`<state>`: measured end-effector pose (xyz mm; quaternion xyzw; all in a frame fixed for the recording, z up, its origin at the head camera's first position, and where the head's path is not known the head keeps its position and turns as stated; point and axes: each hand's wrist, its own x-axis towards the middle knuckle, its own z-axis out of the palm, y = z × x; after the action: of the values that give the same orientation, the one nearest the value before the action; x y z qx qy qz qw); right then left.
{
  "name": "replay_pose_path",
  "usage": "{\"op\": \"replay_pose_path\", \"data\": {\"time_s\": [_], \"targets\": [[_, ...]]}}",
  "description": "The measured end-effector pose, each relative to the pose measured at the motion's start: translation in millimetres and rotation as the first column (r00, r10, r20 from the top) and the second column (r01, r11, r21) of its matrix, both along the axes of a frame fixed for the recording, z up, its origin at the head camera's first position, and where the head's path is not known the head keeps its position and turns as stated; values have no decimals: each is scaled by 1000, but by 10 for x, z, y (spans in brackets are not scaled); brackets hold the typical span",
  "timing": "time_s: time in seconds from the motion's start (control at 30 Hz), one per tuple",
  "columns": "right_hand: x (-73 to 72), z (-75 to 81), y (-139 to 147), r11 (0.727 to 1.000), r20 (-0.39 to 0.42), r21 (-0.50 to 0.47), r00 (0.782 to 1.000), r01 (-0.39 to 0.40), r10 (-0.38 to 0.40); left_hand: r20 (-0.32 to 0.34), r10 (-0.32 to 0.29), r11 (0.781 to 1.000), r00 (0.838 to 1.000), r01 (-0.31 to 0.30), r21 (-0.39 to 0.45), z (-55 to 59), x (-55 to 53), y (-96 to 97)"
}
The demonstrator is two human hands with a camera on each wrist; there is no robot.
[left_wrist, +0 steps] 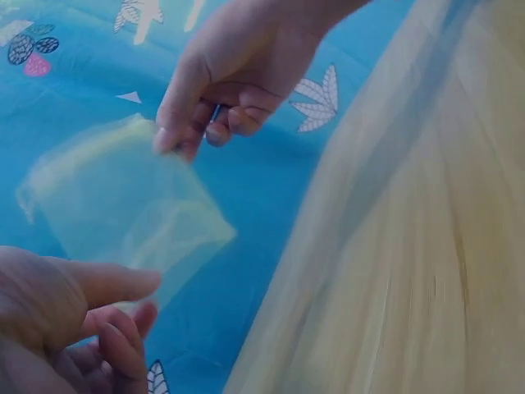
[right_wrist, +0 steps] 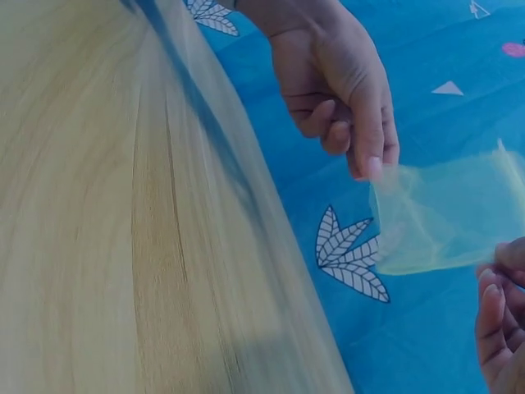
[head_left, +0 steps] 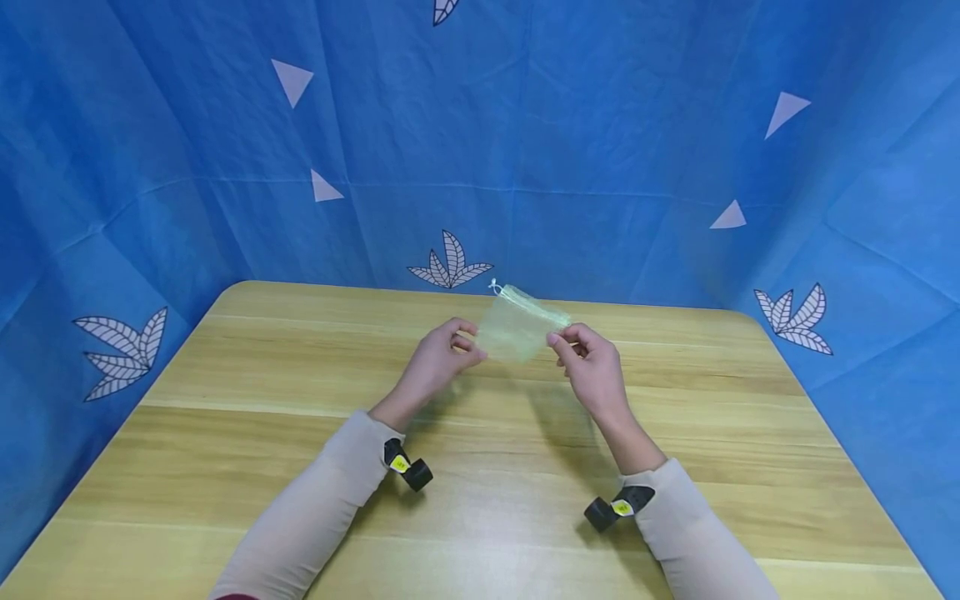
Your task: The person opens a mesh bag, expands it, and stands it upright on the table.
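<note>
A sheer pale yellow-green drawstring pouch is stretched between both hands above the table, its gathered top tilted to the far side. A small white cord loop sticks out at its upper left corner in the head view. My right hand pinches the pouch's right edge near the top, thumb against fingers. At the lower left edge, my left hand pinches the fabric between thumb and finger, seen at the top of the right wrist view beside the mesh. Nothing shows through the thin, flat pouch except the background.
Below the hands spreads a light wood-grain table, with the arms' shadows on it. A blue cloth with leaf and triangle prints hangs behind the table and along its sides. Each wrist carries a small black camera on a strap.
</note>
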<state>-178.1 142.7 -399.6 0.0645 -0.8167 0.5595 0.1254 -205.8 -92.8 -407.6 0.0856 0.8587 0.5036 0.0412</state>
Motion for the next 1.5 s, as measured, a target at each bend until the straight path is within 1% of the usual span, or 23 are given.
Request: {"op": "replay_pose_path", "data": {"time_s": [0.17,0.23,0.37,0.47,0.53,0.6,0.63,0.67,0.73,0.77,0.83,0.87,0.9,0.97,1.0,1.07,1.3,1.43,1.5], "targets": [[1,4,-5,999,-12,48,1000,6,-5,-79,8,994,997,-17,-108,6,-4,8],[-4,-4,-5,996,-13,92,1000,8,-7,-107,19,992,994,-32,-125,20,-2,8],[-14,-30,-9,985,-22,171,1000,6,-3,-161,34,993,986,-51,-102,61,15,5],[-15,-47,-16,978,-31,208,1000,5,1,-211,37,996,977,-54,-73,95,37,5],[-16,-61,-20,973,-36,229,999,6,3,-257,41,996,966,-60,-66,115,56,11],[-20,-76,-22,968,-36,252,999,5,4,-312,45,995,949,-70,-70,136,85,24],[-23,-84,-22,964,-38,266,999,4,6,-348,42,993,937,-76,-85,144,102,32],[-25,-90,-23,961,-39,278,999,2,10,-388,35,991,921,-82,-105,154,123,42],[-28,-97,-28,953,-38,301,999,-6,18,-481,2,984,877,-88,-156,169,165,64],[-30,-101,-29,949,-38,314,999,-10,23,-526,-24,978,850,-90,-191,172,185,76],[-30,-108,-35,943,-36,333,999,-22,36,-609,-82,961,789,-99,-257,170,216,98],[-30,-112,-39,940,-38,340,998,-29,45,-640,-108,954,761,-101,-281,168,228,107],[-29,-118,-45,938,-37,345,998,-35,51,-663,-129,948,737,-105,-300,163,235,116],[-25,-126,-57,935,-41,352,997,-47,65,-689,-157,938,707,-112,-328,148,242,126],[-22,-130,-64,933,-45,355,996,-53,74,-696,-163,936,699,-114,-334,141,244,129],[-16,-135,-79,930,-55,362,995,-63,88,-701,-174,930,692,-118,-347,128,244,132],[4,-147,-105,917,-68,387,989,-93,129,-700,-201,919,685,-116,-376,89,239,142],[12,-137,-112,909,-53,399,987,-119,153,-705,-213,913,677,-119,-391,82,244,149],[15,-117,-113,907,-30,401,988,-130,154,-704,-223,908,674,-120,-402,83,248,150]]}}
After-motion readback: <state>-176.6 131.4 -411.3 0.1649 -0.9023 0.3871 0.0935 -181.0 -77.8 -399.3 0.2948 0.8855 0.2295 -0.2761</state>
